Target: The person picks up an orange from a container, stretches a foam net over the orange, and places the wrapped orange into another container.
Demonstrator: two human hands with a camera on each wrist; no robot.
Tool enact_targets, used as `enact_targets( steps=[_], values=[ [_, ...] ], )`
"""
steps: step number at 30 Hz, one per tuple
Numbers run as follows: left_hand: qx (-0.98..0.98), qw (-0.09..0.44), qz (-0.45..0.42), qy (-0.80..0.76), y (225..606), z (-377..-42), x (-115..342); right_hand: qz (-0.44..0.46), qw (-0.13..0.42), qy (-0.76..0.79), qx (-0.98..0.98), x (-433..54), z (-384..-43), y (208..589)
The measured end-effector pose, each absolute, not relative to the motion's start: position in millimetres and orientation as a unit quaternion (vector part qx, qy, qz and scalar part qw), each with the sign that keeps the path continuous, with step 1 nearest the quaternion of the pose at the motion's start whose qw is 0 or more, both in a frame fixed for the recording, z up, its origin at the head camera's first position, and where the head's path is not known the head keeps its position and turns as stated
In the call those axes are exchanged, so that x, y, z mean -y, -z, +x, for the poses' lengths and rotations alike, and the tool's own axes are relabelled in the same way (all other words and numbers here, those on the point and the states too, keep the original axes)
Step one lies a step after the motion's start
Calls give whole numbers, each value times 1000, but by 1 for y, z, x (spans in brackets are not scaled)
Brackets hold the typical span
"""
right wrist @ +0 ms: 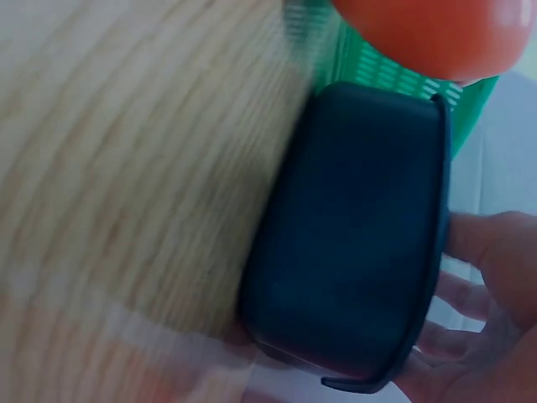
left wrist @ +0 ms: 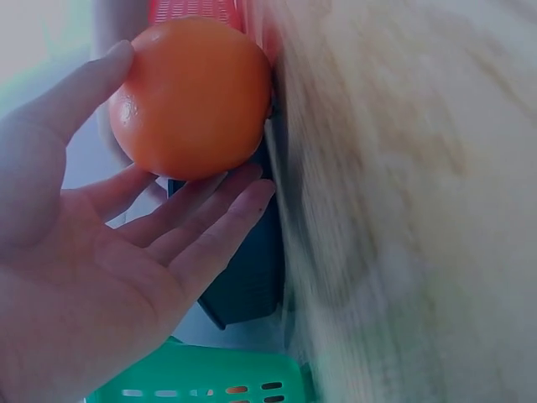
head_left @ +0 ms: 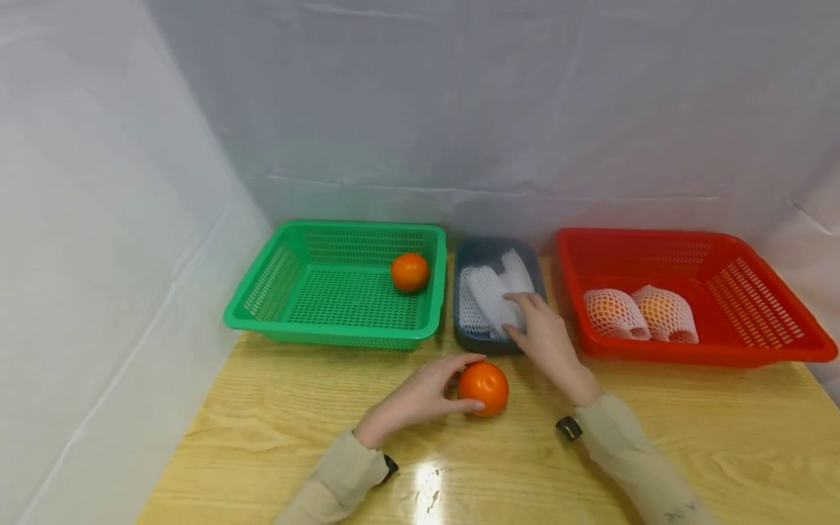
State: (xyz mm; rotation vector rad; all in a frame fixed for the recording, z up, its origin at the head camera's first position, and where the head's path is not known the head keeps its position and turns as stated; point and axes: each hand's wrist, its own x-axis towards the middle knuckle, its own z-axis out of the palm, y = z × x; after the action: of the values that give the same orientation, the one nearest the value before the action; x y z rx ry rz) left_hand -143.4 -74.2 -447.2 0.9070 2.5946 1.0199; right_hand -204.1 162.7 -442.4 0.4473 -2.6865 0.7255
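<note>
Glossy orange, the round fruit point(head_left: 490, 386) is gripped by our left hand point(head_left: 425, 394), short of the far edge of the pale wooden worktop point(head_left: 262, 423). Our right hand point(head_left: 550, 341) reaches into the dark-blue plastic tray point(head_left: 487, 346) near that edge, at a white foam-net sleeve point(head_left: 491, 293); whether it pinches, we cannot tell. We judge sleeve-fetching in hand; next calls for drawing one out.

Left grip point(head_left: 420, 394) — thumb point(head_left: 459, 405) and fingers point(head_left: 463, 362) curved apart; right grip point(head_left: 550, 341) — extended farther forward.

12 o'clock: grey sheet point(head_left: 407, 102), creased | 9 o'clock: white sheet point(head_left: 98, 219), wrinkled | 3 o'clock: pale sheet point(head_left: 814, 200) | 6 o'clock: worktop point(head_left: 256, 415), yellowish wood grain, white glare point(head_left: 428, 485)
</note>
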Motion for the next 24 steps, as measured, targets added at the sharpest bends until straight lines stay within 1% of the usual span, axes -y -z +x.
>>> enact_targets(
  steps=[6,13,15,19,24],
  values=[
    [-876,97,306,-360,449,-142,74,140,179,-277,934,-165,-207,444],
    [-877,95,306,-359,448,-141,73,135,260,-323,900,-166,-201,438],
    [-878,94,307,-355,448,-141,73,133,275,-338,890,-166,-199,435],
    [-877,98,307,-355,447,-141,73,123,279,-370,878,-166,-193,429],
    [-878,103,300,-359,446,-140,73,111,257,-411,868,-169,-185,421]
  ],
)
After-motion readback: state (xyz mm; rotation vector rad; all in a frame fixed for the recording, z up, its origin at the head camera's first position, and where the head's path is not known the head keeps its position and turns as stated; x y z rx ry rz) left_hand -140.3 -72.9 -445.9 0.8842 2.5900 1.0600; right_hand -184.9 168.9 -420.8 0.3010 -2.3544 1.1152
